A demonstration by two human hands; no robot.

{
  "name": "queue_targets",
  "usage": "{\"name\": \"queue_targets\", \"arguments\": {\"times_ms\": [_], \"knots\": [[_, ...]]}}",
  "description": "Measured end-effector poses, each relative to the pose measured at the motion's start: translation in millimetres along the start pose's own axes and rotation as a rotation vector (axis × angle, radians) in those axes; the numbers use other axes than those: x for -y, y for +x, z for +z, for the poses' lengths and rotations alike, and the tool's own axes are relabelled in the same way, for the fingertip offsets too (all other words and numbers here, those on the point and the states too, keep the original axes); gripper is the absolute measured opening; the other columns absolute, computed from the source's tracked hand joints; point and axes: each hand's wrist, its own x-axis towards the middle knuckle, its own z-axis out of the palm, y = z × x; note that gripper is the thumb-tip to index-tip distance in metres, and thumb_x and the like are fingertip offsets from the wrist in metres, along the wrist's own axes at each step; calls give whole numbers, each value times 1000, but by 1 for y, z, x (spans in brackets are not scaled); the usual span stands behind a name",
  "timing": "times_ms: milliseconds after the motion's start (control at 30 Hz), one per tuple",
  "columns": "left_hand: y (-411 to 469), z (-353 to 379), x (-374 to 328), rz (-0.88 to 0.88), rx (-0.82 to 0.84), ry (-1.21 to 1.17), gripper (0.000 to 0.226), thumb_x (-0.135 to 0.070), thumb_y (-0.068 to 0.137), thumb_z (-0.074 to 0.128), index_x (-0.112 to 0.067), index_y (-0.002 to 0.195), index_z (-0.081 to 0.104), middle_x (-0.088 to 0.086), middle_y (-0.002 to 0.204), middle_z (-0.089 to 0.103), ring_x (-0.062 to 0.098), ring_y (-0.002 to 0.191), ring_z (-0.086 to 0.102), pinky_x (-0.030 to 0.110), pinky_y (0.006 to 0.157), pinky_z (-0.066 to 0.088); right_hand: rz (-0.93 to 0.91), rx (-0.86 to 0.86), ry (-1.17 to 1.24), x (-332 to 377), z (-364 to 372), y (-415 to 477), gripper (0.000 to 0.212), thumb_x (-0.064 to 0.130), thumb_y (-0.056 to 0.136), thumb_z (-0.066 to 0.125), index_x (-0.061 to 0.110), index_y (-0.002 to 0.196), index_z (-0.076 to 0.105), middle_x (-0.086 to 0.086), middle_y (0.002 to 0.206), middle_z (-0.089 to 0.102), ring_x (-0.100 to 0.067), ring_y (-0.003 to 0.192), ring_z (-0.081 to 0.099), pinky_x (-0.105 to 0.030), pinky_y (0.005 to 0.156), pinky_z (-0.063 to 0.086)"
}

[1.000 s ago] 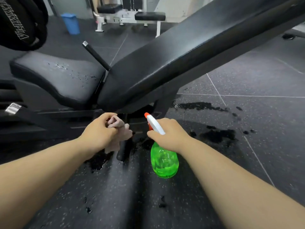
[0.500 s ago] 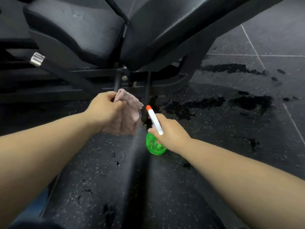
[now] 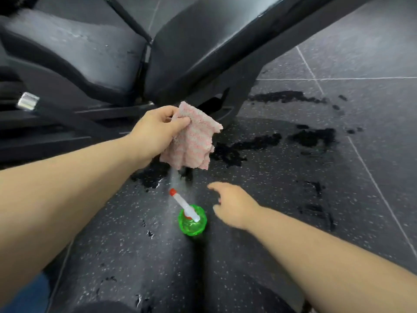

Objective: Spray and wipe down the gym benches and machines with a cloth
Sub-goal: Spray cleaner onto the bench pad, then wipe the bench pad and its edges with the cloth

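The left hand (image 3: 155,129) pinched a pink striped cloth (image 3: 194,141) before the black padded gym bench (image 3: 74,48). The right hand (image 3: 234,206), blurred, seemed spread and empty, just beside the green plastic spray bottle (image 3: 191,220) standing on the speckled rubber floor (image 3: 293,199). Wiping judged due; the cloth needed pressing to the pad.

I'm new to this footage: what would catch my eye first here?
The bright green spray bottle stands on the speckled floor, low centre, the open right hand just right of it, not touching. Above, the left hand grips a pink cloth before the black bench; wet patches darken the floor farther right.
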Motion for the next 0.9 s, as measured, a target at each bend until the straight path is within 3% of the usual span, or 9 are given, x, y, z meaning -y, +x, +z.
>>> {"name": "queue_targets", "arguments": {"times_ms": [100, 200, 267, 367, 500, 633, 767, 833, 900], "knots": [[6, 32, -35, 51, 154, -130, 15, -29, 99, 56, -30, 91, 69, -10, 89, 73, 8, 85, 68, 30, 80, 51, 308, -127, 849, 5, -68, -13, 39, 14, 97, 50, 11, 135, 52, -9, 124, 62, -18, 97, 60, -21, 77, 49], [6, 76, -81, 33, 353, -233, 16, -24, 101, 53, -22, 105, 68, -4, 95, 74, 10, 88, 70, 30, 76, 53, 347, -134, 1350, -4, -140, -47, 35, 30, 96, 50, 15, 126, 55, -8, 119, 64, -26, 117, 58, -39, 100, 46], [3, 106, -119, 2, 510, -314, 26, -6, 96, 56, -17, 118, 65, 4, 106, 73, 18, 97, 70, 35, 82, 56, 274, -198, 1348, -18, -175, -80, 25, 23, 91, 58, 19, 116, 60, -5, 109, 68, -24, 112, 61, -41, 101, 46], [-2, 146, -176, 41, 646, -263, 35, 11, 87, 55, -13, 107, 69, 5, 97, 74, 20, 93, 71, 33, 78, 58, 300, -377, 1248, -42, -212, -123, 34, 9, 85, 65, 16, 118, 64, -5, 112, 71, -21, 106, 65, -39, 95, 51], [-11, 190, -244, 238, 668, -114, 27, 3, 92, 59, -22, 91, 70, -4, 78, 74, 11, 71, 69, 25, 57, 57, 303, -615, 1343, -64, -262, -162, 58, 4, 66, 66, -3, 123, 60, -24, 119, 66, -37, 112, 63, -56, 99, 47], [-2, 219, -320, 461, 560, -33, 23, 3, 88, 63, -17, 77, 68, 2, 76, 69, 18, 70, 63, 31, 66, 54, 105, -722, 1478, -76, -334, -184, 50, -2, 77, 55, -9, 126, 54, -27, 127, 59, -36, 108, 62, -50, 100, 46], [20, 235, -396, 559, 463, -32, 15, -4, 91, 63, -13, 92, 75, 6, 94, 75, 21, 88, 70, 31, 79, 56, -162, -599, 1500, -84, -409, -202, 56, 31, 86, 61, 4, 134, 54, -16, 132, 58, -30, 121, 56, -45, 106, 43], [34, 246, -427, 595, 505, 31, 27, 3, 91, 56, -15, 96, 75, 6, 95, 76, 20, 92, 70, 31, 79, 56, -160, -598, 1471, -90, -444, -203, 64, 38, 84, 63, 4, 137, 52, -15, 118, 65, -22, 97, 68, -31, 79, 57], [46, 259, -465, 582, 616, 41, 47, 16, 84, 46, -20, 95, 74, 4, 100, 75, 17, 99, 67, 26, 85, 52, -142, -709, 1481, -105, -483, -198, 29, 16, 92, 59, 3, 118, 62, -9, 90, 69, -9, 64, 66, -20, 53, 53]]}}
